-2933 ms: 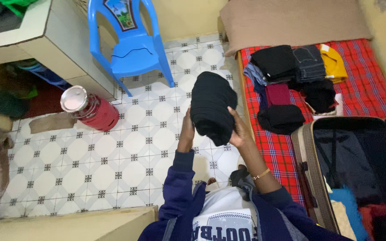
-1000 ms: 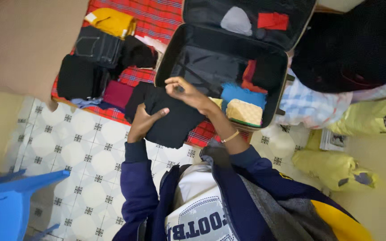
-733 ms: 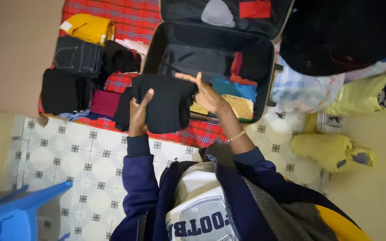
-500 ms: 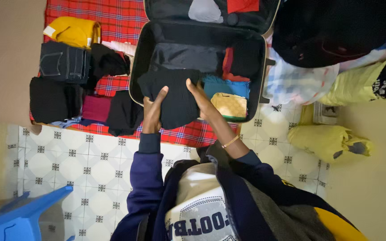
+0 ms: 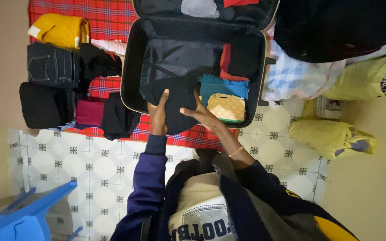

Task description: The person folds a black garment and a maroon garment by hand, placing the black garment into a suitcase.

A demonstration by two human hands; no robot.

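Note:
Both my hands hold a folded black garment (image 5: 171, 96) at the near rim of an open black suitcase (image 5: 130, 67) that lies on a red plaid blanket (image 5: 112, 18). My left hand (image 5: 158, 117) grips the garment's left edge. My right hand (image 5: 198, 114) presses on its right side with fingers spread. The garment lies partly inside the case and partly over its rim. Inside the case at the right sit a teal folded cloth (image 5: 223, 85), a beige patterned item (image 5: 227, 107) and a red garment (image 5: 225, 62).
Folded clothes lie on the blanket left of the case: a yellow one (image 5: 61, 30), dark jeans (image 5: 52, 66), black piles (image 5: 45, 106), a maroon piece (image 5: 88, 112). Yellow bags (image 5: 331, 136) sit on the right. A blue plastic chair (image 5: 23, 214) stands on the patterned tile floor (image 5: 86, 165) at lower left.
I have turned from the tiled floor to the suitcase, carrying the black garment. Over the last second both hands moved it from above the blanket into the case's near edge.

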